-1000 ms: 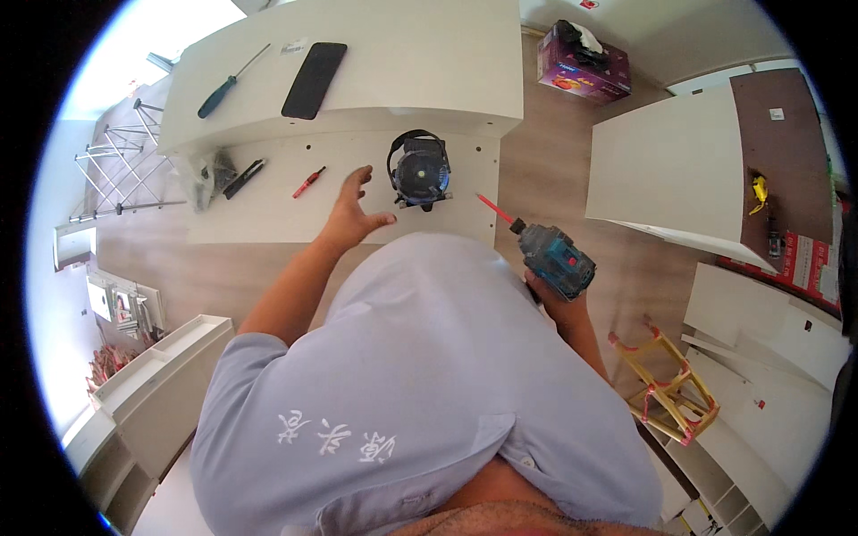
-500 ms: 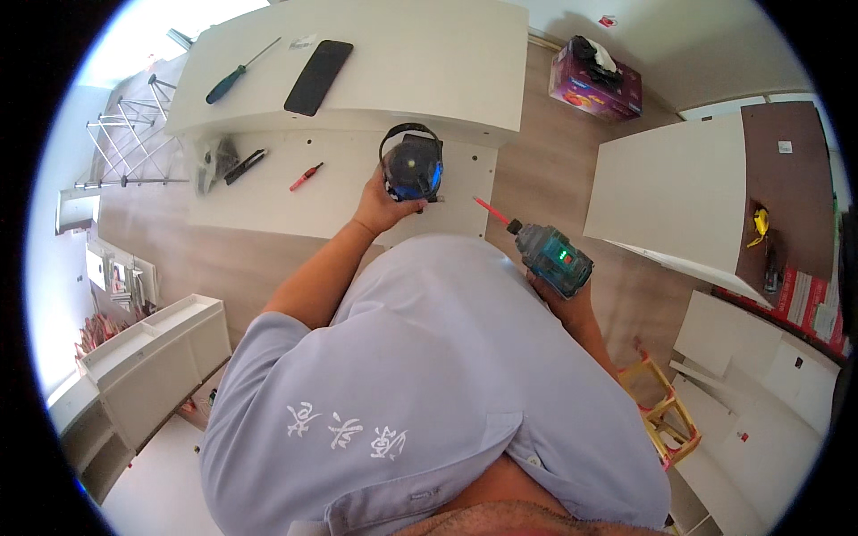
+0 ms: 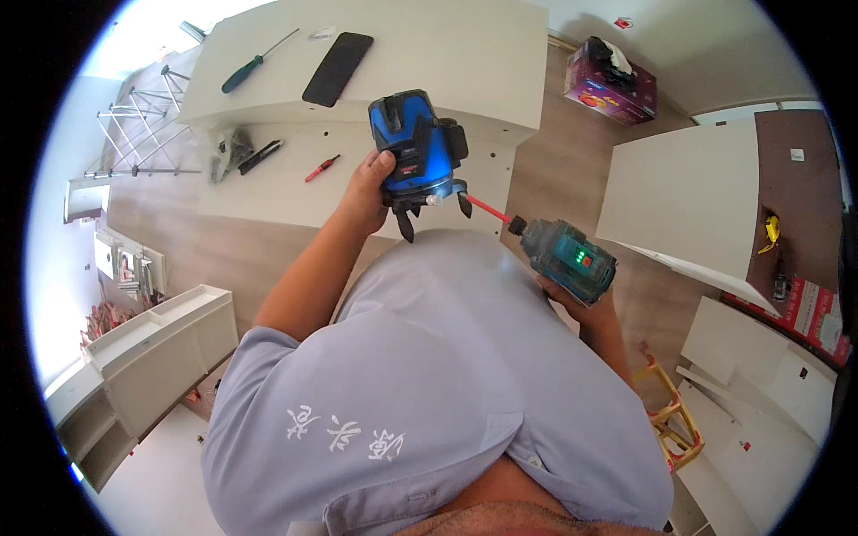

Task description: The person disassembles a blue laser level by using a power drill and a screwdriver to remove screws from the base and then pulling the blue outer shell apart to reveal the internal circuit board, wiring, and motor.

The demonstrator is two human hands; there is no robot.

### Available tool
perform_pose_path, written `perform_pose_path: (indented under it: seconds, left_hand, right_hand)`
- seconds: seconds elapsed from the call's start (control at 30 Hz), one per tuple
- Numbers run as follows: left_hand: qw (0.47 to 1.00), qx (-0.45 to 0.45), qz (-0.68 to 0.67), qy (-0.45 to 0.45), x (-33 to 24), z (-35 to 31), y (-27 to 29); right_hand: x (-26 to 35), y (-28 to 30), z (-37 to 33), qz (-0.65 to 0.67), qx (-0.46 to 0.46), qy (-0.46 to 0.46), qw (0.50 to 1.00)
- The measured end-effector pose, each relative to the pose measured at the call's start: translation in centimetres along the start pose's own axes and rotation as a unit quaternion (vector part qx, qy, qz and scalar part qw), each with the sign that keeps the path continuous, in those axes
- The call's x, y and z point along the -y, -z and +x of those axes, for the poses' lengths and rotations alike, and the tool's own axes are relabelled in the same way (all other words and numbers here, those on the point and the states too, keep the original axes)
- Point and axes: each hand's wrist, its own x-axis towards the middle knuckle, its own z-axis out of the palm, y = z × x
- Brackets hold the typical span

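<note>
My left hand (image 3: 365, 189) is closed round the lower side of a blue and black laser level (image 3: 409, 152), its thumb on the body. The level is held tilted above the white panels, short black legs pointing towards me. In my right hand (image 3: 579, 309), mostly hidden below the tool, is a teal and black cordless drill (image 3: 570, 259). The drill's long red bit (image 3: 488, 207) points left, and its tip meets or overlaps the level's base by a leg; I cannot tell whether they touch.
On the white board (image 3: 447, 54) ahead lie a black phone (image 3: 338, 70) and a green-handled screwdriver (image 3: 246, 73). A red marker-like tool (image 3: 322, 168), a black utility knife (image 3: 260, 156) and a clear bag (image 3: 223, 154) sit lower. A purple box (image 3: 609, 85) stands far right.
My left hand has tipped the laser level, so its blue side and legs now show instead of its top and strap. The drill has shifted slightly right and nearer, its bit now at the level's base.
</note>
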Motion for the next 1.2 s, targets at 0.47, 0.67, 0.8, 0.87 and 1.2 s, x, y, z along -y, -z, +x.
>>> perform_pose_path:
  seconds: [0.47,0.67,0.8,0.87,1.2]
  left_hand:
    - [0.993,-0.067,0.093,-0.035,-4.4,-3.0,0.1]
    - [0.989,-0.086,0.116,-0.027,-6.2,-3.8,0.6]
    - [0.984,-0.102,0.142,-0.023,-6.9,-4.5,0.7]
    - [0.983,-0.106,0.15,-0.031,-6.9,-4.5,1.0]
    - [0.981,-0.089,0.159,-0.065,-6.3,-3.9,3.1]
  right_hand:
    - [6.4,-6.1,1.7,-0.174,0.008,0.039,0.984]
    - [6.9,-8.0,2.3,-0.175,-0.005,0.027,0.984]
    - [7.4,-8.6,2.5,-0.167,0.001,0.013,0.986]
    - [7.6,-8.8,2.3,-0.164,0.001,0.011,0.986]
    - [9.1,-9.9,2.7,-0.195,-0.009,0.029,0.98]
